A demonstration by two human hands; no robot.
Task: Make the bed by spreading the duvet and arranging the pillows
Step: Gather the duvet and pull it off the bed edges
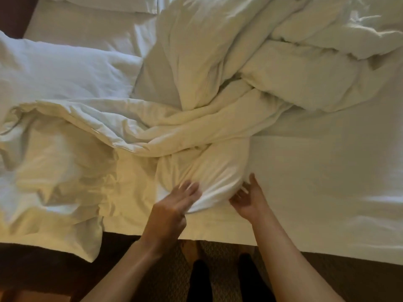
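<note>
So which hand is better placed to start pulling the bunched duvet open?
Probably the left hand: its fingers lie on the near fold of the duvet. The right hand is open beside the bulge, holding nothing.

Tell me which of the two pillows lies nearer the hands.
The big pillow at mid-left, abutting the rumpled duvet. The other pillow sits at the top edge, beyond a strip of bare sheet.
</note>
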